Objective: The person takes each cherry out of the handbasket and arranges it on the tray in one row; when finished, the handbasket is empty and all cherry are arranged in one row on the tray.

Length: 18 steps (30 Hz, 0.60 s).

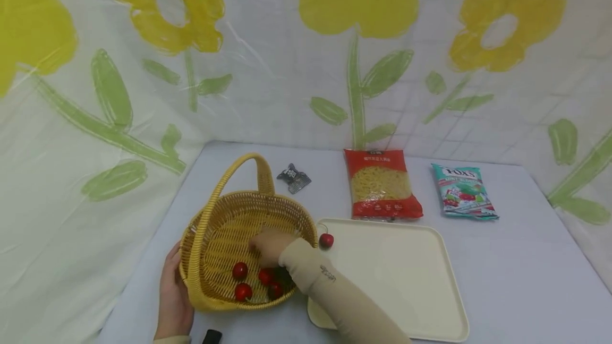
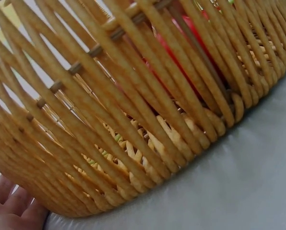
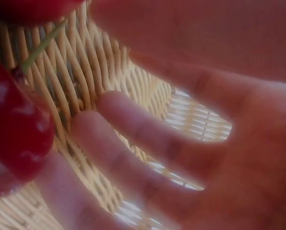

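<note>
A yellow wicker basket (image 1: 291,208) with a tall handle stands on the pale table. Several red cherries (image 1: 240,270) lie inside it. My right hand (image 1: 268,246) reaches over the rim into the basket, above the cherries. In the right wrist view its fingers (image 3: 133,158) are spread and straight over the woven floor, with a cherry (image 3: 18,129) just beside the fingertips and not gripped. My left hand (image 1: 174,291) rests against the basket's outer left wall. Its fingers (image 2: 11,211) lie by the basket's base (image 2: 133,96).
A cream tray (image 1: 406,280) lies right of the basket, with one cherry (image 1: 326,240) at its near-left corner. Behind it lie a red pasta bag (image 1: 381,183) and a green sweets bag (image 1: 464,191). A dark clip (image 1: 293,177) sits behind the basket.
</note>
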### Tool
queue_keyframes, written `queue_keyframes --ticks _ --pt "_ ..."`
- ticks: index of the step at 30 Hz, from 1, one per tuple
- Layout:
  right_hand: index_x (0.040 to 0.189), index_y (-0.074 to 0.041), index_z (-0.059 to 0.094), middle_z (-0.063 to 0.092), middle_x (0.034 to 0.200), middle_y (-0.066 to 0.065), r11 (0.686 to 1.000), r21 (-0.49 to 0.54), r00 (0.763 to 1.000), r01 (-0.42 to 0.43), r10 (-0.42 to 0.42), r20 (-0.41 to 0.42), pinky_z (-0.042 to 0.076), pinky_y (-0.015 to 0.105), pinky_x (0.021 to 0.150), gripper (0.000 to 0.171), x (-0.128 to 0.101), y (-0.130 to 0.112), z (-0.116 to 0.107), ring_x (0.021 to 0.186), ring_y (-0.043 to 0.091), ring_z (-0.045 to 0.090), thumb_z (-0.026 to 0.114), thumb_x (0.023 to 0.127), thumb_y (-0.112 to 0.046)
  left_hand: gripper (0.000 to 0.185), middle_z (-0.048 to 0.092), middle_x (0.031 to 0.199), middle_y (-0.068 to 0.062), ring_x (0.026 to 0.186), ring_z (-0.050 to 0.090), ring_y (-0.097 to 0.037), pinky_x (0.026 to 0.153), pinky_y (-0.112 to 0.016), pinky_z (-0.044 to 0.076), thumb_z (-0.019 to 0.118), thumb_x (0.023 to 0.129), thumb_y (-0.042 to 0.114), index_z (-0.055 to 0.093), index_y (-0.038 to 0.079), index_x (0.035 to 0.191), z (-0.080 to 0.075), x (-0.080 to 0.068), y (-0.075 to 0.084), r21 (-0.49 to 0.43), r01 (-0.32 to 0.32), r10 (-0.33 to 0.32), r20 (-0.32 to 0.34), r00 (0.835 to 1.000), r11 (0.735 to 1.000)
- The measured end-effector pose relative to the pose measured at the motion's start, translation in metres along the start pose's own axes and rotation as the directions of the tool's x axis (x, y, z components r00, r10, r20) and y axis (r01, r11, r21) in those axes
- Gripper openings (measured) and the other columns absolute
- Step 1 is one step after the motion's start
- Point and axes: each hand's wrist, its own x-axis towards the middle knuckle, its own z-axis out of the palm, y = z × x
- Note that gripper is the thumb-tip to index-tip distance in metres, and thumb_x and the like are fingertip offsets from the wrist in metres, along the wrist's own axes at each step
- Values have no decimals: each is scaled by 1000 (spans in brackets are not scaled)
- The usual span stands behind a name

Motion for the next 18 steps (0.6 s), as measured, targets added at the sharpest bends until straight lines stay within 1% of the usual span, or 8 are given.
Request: queue_keyframes --ticks 4,6,8,12,14,18 --pt "112 -18 68 65 102 -5 1000 -15 1000 0 0 2 48 19 73 30 -3 -1 2 89 7 54 72 82 -16 55 30 150 10 128 40 2 101 -11 40 35 99 54 26 29 147 -1 1 0 -1 -5 5 -1 1000 1000" --pt "112 -18 67 65 102 -5 1000 -18 1000 16 -16 26 48 19 74 29 -4 -3 3 88 7 55 72 83 -21 55 30 150 10 128 40 2 101 -11 40 35 99 54 26 29 147 -2 2 -1 0 -2 2 -3 1000 1000" --pt "111 -17 66 65 99 -6 999 -16 998 39 -38 60 47 19 72 30 -5 -4 5 85 6 54 73 82 -23 54 30 150 10 129 40 2 102 -12 39 34 100 53 26 29 147 -2 2 -1 3 4 -4 -7 1000 1000" --pt "111 -15 65 64 94 -6 997 -3 992 76 -76 104 45 17 67 32 -5 -5 7 79 6 51 75 80 -15 54 31 150 11 128 40 4 101 -12 39 35 99 55 27 30 146 -1 2 0 11 20 -20 -17 1000 1000" --pt "112 -15 66 64 94 -6 997 -2 991 79 -78 107 45 16 67 33 -5 -5 8 78 5 52 75 80 -12 55 31 150 12 127 41 4 100 -11 40 35 99 55 28 30 146 -1 1 1 17 24 -24 -17 1000 1000" --pt "111 -15 65 64 95 -7 997 10 989 71 -72 131 46 17 65 34 -5 -4 9 78 6 53 74 79 -8 55 31 149 11 127 41 3 99 -10 41 34 99 54 27 28 147 1 0 1 29 10 -10 6 1000 1000"
